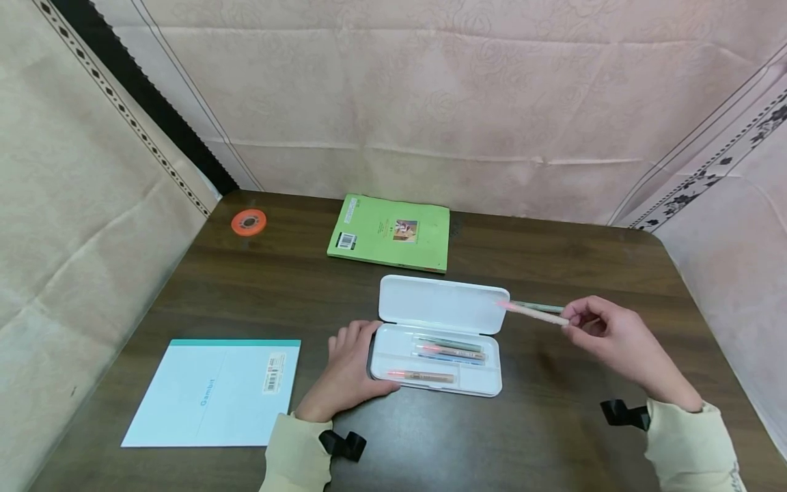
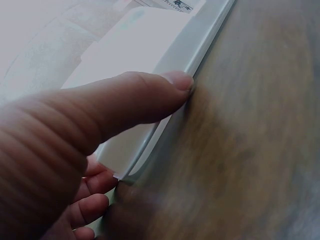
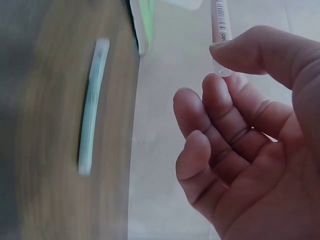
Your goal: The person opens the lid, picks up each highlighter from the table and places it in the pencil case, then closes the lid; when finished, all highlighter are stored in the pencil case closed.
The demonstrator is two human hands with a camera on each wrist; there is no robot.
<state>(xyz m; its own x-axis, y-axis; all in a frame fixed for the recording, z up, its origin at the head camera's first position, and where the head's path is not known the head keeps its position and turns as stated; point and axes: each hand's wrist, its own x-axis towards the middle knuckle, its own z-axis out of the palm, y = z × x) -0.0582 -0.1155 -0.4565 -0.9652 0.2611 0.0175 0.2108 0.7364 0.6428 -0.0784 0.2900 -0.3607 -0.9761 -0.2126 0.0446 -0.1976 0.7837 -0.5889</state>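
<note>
A white pencil case (image 1: 393, 347) lies with its lid (image 1: 439, 304) tipped back. My left hand (image 1: 350, 369) grips the case's left end, thumb (image 2: 170, 92) on the near edge and fingers around the side. Inside are several pens, among them a green pen (image 1: 451, 344) and a pinkish pen (image 1: 424, 376) in the front compartment. My right hand (image 1: 605, 335) pinches a pink-tipped pen (image 1: 535, 313) by its end between thumb and forefinger, its tip overlapping the lid's right edge in the head view. Beneath and behind it, a green pen (image 3: 92, 110) lies on the table.
A light-blue notebook (image 1: 212, 393) lies to the left of my left hand. Behind the case is a green book (image 1: 387, 232), and an orange round object (image 1: 249, 223) sits at the far left. Patterned cloth (image 1: 430, 96) hangs along the wooden table's (image 1: 553, 424) back and sides.
</note>
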